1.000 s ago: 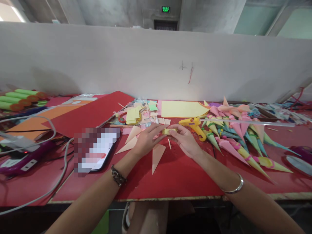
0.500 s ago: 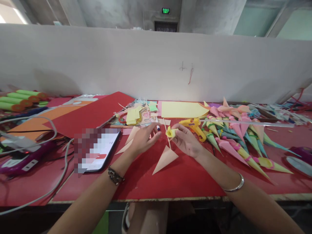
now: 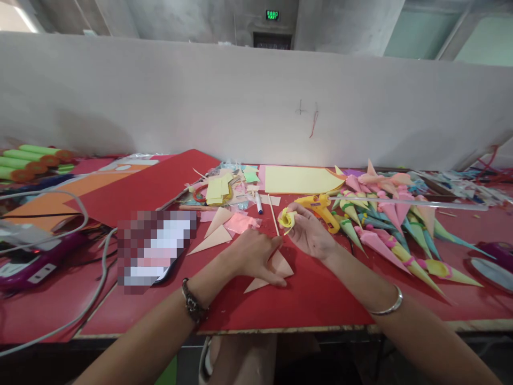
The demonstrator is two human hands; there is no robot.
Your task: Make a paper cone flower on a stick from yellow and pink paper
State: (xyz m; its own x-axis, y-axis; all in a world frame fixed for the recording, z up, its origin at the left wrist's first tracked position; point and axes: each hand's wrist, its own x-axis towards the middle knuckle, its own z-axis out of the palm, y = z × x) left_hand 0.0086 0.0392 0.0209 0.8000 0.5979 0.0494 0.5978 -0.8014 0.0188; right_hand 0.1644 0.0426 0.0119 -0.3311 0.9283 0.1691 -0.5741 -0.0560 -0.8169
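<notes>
In my right hand [image 3: 310,232], pinched between thumb and fingers, is a curled yellow paper roll [image 3: 287,218] with an open, spiralled end. My left hand [image 3: 256,256] reaches over a peach paper triangle [image 3: 282,266] on the red table, covering part of it. Its thumb and forefinger are spread on either side of the paper; whether they press on it I cannot tell. A thin wooden stick [image 3: 273,215] lies just beyond the triangle, between my hands. Behind my right hand rests a yellow glue gun [image 3: 320,208].
Finished paper cones [image 3: 385,214] in several colours are heaped at the right. More peach triangles [image 3: 212,239] lie left, near a phone [image 3: 160,251]. A marker [image 3: 258,203], yellow paper sheets [image 3: 300,180] and a power strip [image 3: 40,267] with cables are also on the table.
My left hand has moved down and right from beside the marker to over the peach triangle. The yellow roll in my right hand has turned slightly and shifted right.
</notes>
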